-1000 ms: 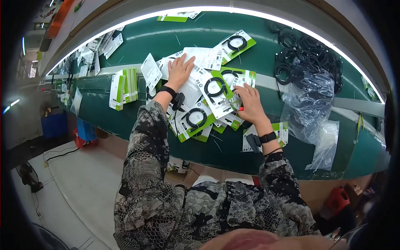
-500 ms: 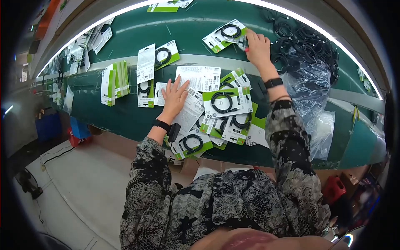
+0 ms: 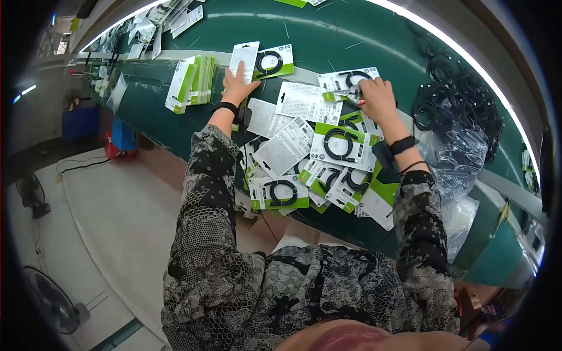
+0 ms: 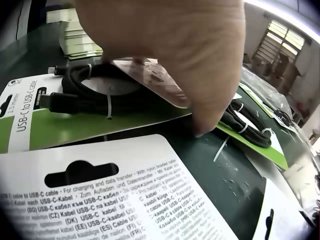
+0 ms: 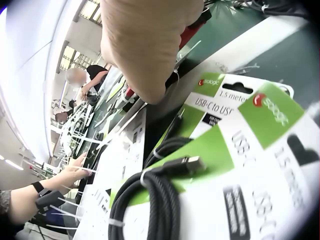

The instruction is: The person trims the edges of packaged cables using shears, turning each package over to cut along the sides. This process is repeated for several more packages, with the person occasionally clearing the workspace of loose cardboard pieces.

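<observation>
A: State of the left hand [image 3: 236,90]?
B: Fingers spread, fingertips on a text-printed card [image 3: 243,54]. A carded cable [image 3: 270,61] adjoins that card on its right, black coil facing up.
A: And the right hand [image 3: 379,100]?
B: Curled round a red-handled tool [image 3: 361,102], at the edge of a cable card [image 3: 345,78]; contact between tool and card cannot be confirmed.
A: Location of remaining stock?
B: Overlapping pile of cards [image 3: 340,146] on the green tabletop [image 3: 225,29], between the forearms, some cards with the coil up, others text side up. Upright row of cards [image 3: 192,82] left of the left hand. Loose black cables [image 3: 459,96] at far right, beside clear plastic [image 3: 453,153].
</observation>
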The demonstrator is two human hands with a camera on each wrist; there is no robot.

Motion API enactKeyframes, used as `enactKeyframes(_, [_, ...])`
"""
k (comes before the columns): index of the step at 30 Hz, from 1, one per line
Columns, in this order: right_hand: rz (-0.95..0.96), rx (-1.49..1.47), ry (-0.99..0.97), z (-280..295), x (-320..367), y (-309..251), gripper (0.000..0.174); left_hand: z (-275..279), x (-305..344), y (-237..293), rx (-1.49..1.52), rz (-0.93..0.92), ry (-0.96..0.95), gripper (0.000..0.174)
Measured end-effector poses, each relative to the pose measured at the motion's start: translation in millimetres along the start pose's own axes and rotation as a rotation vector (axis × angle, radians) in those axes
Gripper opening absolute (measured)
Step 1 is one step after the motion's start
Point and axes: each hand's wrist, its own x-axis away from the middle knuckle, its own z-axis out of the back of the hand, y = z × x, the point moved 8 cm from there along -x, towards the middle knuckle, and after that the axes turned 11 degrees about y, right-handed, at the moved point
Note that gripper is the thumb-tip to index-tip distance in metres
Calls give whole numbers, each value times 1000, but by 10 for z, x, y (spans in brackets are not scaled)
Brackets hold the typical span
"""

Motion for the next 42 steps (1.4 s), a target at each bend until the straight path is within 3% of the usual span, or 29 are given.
enactKeyframes(3, [-19, -30, -26, 126, 181, -360, 30, -291, 226, -161, 159, 39, -161, 81])
enactKeyframes(5, [-36, -69, -107, 189, 271, -615, 28, -280, 558, -18, 365, -210, -237, 80])
enactKeyframes(6, [-41, -89, -149, 206, 316, -751, 27, -176, 673, -60, 366, -201, -228, 80])
enactKeyframes(9, [17, -81, -175, 239, 492, -1128, 28, -81, 1103, -77, 267, -206, -484, 83])
enactKeyframes(11, [43, -53, -187, 395, 521, -1252, 29, 171, 1268, -70, 257, -199, -411, 83])
enactKeyframes(14, [-1, 20, 120, 974, 489, -1412, 23, 518, 1391, -33, 227, -223, -289, 81])
enactKeyframes(17, [-126, -3, 280, 1620, 566, -1551, 21, 969, 1466, -35, 424, -291, -67, 81])
enactKeyframes(18, [-151, 25, 270, 1814, 619, -1624, 21, 1069, 1609, 12, 444, -320, -82, 81])
enactKeyframes(20, [-613, -500, 32, 1915, 845, -1587, 30, 1347, 1924, 186, 919, -313, -411, 76])
enactKeyframes(21, [-630, -485, 46, 2100, 949, -1729, 30, 1518, 2066, 255, 1142, -299, -578, 75])
enactKeyframes(22, [-763, -759, 2, 2166, 1083, -1890, 32, 1729, 2244, 294, 1143, -324, -582, 75])
enactKeyframes(24, [-984, -1320, -83, 2254, 1267, -2294, 37, 2198, 2871, 529, 1820, -219, -1070, 67])
enactKeyframes(25, [-982, -1310, -65, 2329, 1318, -2431, 37, 2314, 3015, 539, 1821, -241, -1075, 67])
enactKeyframes(28, [-976, -1306, -40, 2430, 1559, -2840, 39, 2360, 3479, 480, 2100, 255, -1289, 55])
enactKeyframes(29, [-977, -1299, -43, 2477, 1659, -2924, 39, 2424, 3609, 452, 2108, 255, -1291, 55])
enactKeyframes(32, [-490, -308, 274, 3044, 1660, -3109, 41, 2656, 3720, 231, 2387, 451, -1116, 46])
enactKeyframes(33, [-473, -320, 269, 3081, 1695, -3204, 41, 2702, 3778, 158, 2396, 458, -1089, 46])
enactKeyframes(36, [-384, 6, 122, 3240, 1804, -3404, 43, 2825, 3867, -31, 2270, 344, -787, 43])
enactKeyframes(42, [-304, 54, 184, 3361, 1848, -3475, 44, 2931, 4119, 95, 2222, 333, -685, 41])
